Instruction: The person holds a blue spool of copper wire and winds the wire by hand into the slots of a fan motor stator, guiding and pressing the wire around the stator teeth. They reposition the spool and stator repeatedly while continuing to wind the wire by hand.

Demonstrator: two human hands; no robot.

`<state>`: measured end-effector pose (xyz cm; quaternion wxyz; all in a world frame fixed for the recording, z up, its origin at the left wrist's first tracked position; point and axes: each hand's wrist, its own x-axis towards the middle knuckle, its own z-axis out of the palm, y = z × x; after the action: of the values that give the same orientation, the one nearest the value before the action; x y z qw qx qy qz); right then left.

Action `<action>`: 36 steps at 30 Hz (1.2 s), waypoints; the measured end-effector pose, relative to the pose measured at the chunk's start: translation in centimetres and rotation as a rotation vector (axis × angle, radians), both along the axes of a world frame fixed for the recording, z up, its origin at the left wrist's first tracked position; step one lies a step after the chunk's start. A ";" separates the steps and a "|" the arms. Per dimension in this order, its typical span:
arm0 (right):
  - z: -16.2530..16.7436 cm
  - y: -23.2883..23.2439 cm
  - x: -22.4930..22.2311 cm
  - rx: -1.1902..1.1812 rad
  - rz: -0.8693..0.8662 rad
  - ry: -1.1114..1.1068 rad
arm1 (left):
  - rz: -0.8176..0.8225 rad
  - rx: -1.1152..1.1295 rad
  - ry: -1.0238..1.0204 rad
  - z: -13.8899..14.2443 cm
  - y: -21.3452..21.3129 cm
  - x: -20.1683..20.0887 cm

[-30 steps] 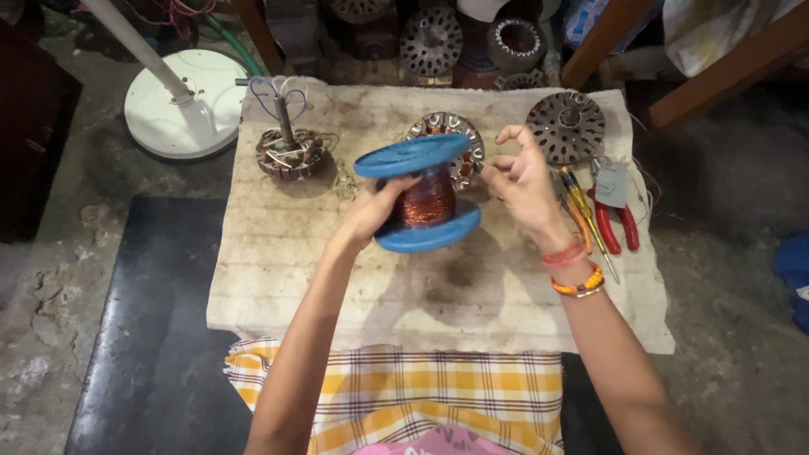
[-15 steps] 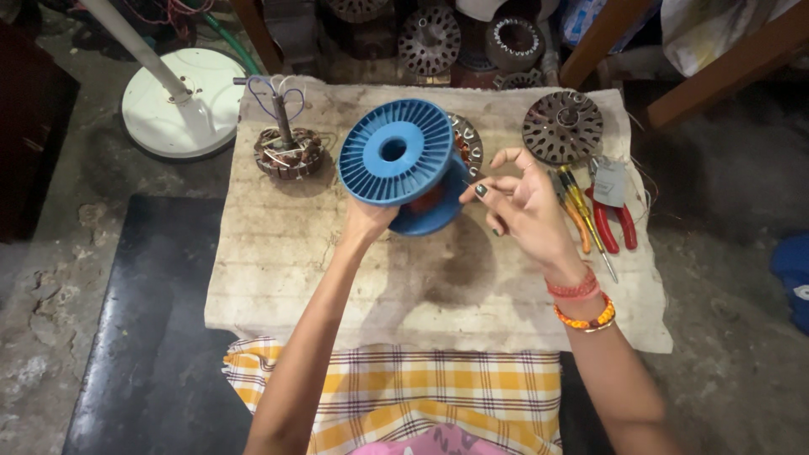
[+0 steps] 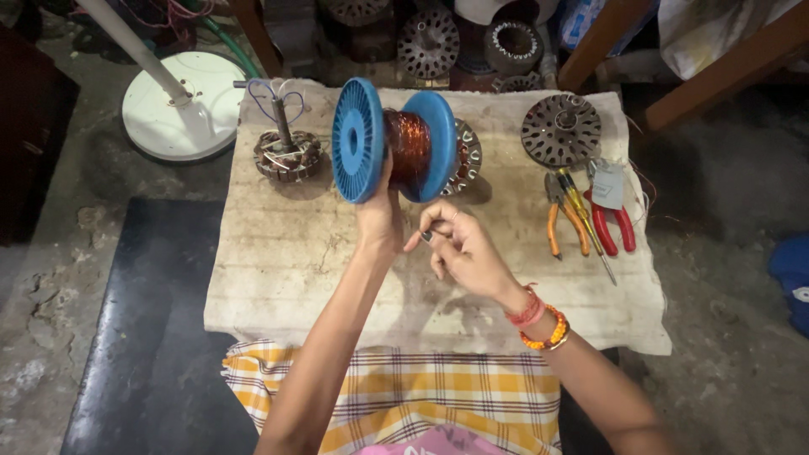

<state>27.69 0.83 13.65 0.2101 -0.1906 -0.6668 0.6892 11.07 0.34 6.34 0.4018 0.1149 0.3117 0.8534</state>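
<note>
- Gripping the blue plastic spool [image 3: 392, 143] from below, the left hand [image 3: 379, 221] is closed around its core, fingers wrapped up between the two round flanges.
- The spool is wound with copper wire [image 3: 409, 145] and is held up above the bench [image 3: 278, 261], its axis lying roughly level, one flange facing left and the other right.
- The right hand [image 3: 463, 251] sits just beside the left, below the spool, with thumb and fingertips pinched together; whatever they pinch is too thin to make out, so I cannot tell if they hold a wire end.
- Red and orange bangles [image 3: 539, 320] ring the right wrist.
- Behind the spool, partly hidden by its right flange, a metal stator core [image 3: 468, 158] lies on the bench.
- To the left stands a wound stator [image 3: 286, 153] with a shaft and thin looped leads rising from it.
- To the right lies a dark round rotor plate [image 3: 560, 129], well apart from the hands.
- Below that plate, orange-handled pliers [image 3: 563, 221], a screwdriver [image 3: 590, 232] and red-handled cutters [image 3: 613, 223] lie side by side.
- The bench is covered by a worn, pale cloth.
- A white round fan base [image 3: 181, 109] with its pole rests on the floor at upper left.
- A yellow checked cloth [image 3: 404, 396] covers the person's lap at the near edge.
</note>
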 end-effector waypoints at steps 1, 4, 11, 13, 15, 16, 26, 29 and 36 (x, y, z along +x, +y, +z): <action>-0.3 0.0 -0.1 -0.015 0.002 0.013 | -0.013 0.075 -0.055 0.4 0.0 0.0; -0.9 0.6 0.2 -0.001 0.021 0.068 | -0.145 0.209 -0.264 1.4 -0.3 -0.1; -3.1 2.6 0.4 -0.027 0.089 0.082 | -0.316 0.150 -0.403 4.4 -1.6 -0.3; -4.2 3.7 0.5 -0.044 0.088 0.074 | -0.430 0.146 -0.437 5.3 -2.0 -0.7; -5.3 4.8 1.0 -0.037 0.039 0.061 | -0.602 0.320 -0.426 6.1 -2.5 -0.8; -5.6 5.5 1.2 -0.031 0.016 0.057 | -0.686 0.410 -0.417 6.5 -2.6 -1.0; -2.0 10.4 3.1 0.056 -0.051 -0.054 | -0.655 -0.192 0.073 3.7 -3.5 -5.1; 0.1 10.0 3.3 0.137 -0.073 -0.118 | -0.645 -0.223 0.136 1.7 -3.2 -5.8; 1.9 8.6 3.2 0.087 -0.178 0.026 | -0.291 -0.613 0.906 0.9 -3.7 -5.3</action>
<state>30.87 9.39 15.53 0.2870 -0.2309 -0.6738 0.6406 5.75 -3.40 7.21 0.3565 0.3895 0.6676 0.5249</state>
